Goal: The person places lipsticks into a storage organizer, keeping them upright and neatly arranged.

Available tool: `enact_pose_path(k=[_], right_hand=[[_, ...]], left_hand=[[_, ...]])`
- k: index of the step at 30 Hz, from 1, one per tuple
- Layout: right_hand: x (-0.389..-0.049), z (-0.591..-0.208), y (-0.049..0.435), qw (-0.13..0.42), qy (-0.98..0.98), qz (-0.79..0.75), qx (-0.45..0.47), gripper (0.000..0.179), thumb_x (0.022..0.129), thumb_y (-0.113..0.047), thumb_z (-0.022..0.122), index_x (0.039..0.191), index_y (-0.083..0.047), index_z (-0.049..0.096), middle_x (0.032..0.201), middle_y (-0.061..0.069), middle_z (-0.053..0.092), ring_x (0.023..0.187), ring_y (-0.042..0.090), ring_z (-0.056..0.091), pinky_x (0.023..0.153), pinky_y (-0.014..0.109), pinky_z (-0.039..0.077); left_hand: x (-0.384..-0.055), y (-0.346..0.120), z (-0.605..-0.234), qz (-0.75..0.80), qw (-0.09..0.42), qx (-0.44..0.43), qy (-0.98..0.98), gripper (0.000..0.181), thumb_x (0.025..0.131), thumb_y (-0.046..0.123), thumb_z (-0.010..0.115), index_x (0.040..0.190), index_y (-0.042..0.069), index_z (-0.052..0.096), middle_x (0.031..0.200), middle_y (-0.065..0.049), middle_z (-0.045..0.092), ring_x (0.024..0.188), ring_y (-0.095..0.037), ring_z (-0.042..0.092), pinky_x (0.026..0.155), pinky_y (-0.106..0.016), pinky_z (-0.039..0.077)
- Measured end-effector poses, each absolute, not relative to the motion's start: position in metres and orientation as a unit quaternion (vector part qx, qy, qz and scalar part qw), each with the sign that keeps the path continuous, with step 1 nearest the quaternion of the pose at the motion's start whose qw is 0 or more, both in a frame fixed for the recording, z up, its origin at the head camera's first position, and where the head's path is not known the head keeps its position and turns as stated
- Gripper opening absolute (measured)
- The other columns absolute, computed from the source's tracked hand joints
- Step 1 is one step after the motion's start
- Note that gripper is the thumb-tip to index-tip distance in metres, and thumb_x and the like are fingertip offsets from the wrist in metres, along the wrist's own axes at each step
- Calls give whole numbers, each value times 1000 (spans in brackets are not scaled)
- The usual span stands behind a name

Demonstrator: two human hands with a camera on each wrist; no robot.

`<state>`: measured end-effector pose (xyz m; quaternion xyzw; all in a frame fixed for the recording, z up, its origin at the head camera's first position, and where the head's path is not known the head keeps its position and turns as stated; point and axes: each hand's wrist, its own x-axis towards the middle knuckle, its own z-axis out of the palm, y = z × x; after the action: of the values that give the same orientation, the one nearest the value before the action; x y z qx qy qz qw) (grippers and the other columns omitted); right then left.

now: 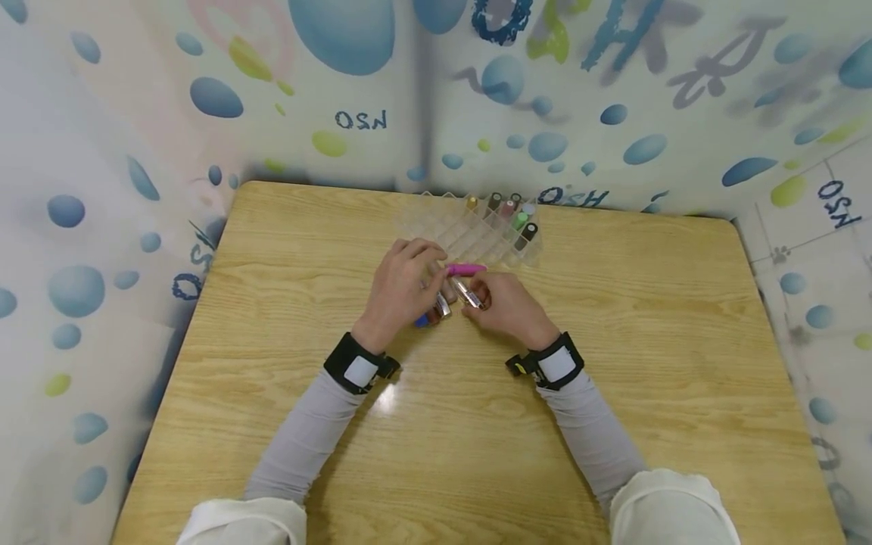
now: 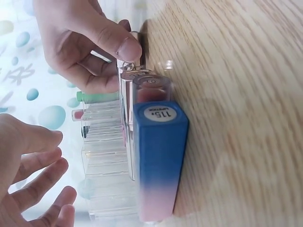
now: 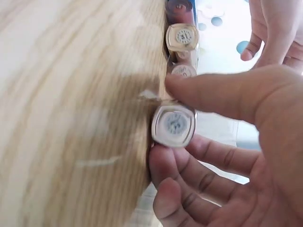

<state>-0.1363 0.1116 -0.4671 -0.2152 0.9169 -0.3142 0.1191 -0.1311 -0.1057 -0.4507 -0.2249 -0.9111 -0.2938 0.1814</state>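
Observation:
My right hand (image 1: 509, 309) pinches a shiny silver lipstick tube (image 1: 468, 294) between thumb and fingers, low over the table; its square end (image 3: 174, 125) with a round label faces the right wrist camera. My left hand (image 1: 403, 286) hovers beside it, and in the left wrist view its fingers (image 2: 40, 165) are loosely bent around nothing. Below that hand lie a blue-to-pink lipstick (image 2: 161, 146) marked 115, a clear tube with reddish colour (image 2: 151, 90) and another metallic tube (image 3: 183, 37). Behind the silver tube lies a bright pink tube (image 1: 466, 269).
A clear plastic organizer (image 1: 418, 219) with slanted compartments stands at the table's back edge. Several lipsticks, among them a green-capped one (image 1: 521, 220) and a black one (image 1: 527, 236), stand in its right part. A patterned wall (image 1: 381, 151) rises behind the wooden table (image 1: 647, 341).

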Motion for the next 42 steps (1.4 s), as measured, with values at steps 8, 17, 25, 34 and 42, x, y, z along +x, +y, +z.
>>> enact_pose_path(k=[8, 17, 25, 34, 42], right_hand=[[-139, -462, 120, 120, 922, -302, -211, 23, 86, -12, 77, 106, -1, 71, 87, 7, 67, 76, 21, 61, 68, 36, 53], [-140, -447, 127, 117, 916, -305, -233, 26, 90, -13, 76, 113, -3, 73, 94, 7, 69, 83, 21, 63, 72, 36, 55], [-137, -432, 129, 80, 908, -315, -263, 28, 90, -13, 77, 117, -5, 74, 101, 5, 71, 91, 21, 65, 80, 38, 56], [-133, -423, 132, 54, 896, -349, -270, 31, 90, -11, 77, 121, -7, 75, 104, 5, 72, 95, 23, 65, 82, 43, 56], [-130, -418, 134, 28, 885, -373, -277, 36, 90, -11, 77, 126, -12, 74, 108, 1, 70, 97, 18, 64, 79, 41, 55]], left_hand=[[-129, -102, -453, -291, 162, -242, -911, 24, 93, 22, 74, 108, 4, 77, 116, -9, 73, 106, -30, 65, 94, -40, 53], [-128, -99, -452, -292, 124, -259, -912, 30, 90, 21, 75, 114, 3, 75, 121, -11, 73, 107, -32, 66, 93, -43, 54], [-125, -95, -447, -268, 78, -290, -915, 35, 94, 23, 73, 128, 14, 73, 114, -4, 75, 101, -26, 67, 89, -40, 54], [-123, -94, -445, -279, 77, -291, -912, 32, 95, 19, 72, 126, 11, 74, 108, -2, 75, 96, -23, 67, 84, -38, 54], [-124, -92, -448, -294, 67, -295, -907, 36, 94, 17, 73, 129, 9, 72, 112, -4, 73, 96, -22, 66, 88, -37, 54]])
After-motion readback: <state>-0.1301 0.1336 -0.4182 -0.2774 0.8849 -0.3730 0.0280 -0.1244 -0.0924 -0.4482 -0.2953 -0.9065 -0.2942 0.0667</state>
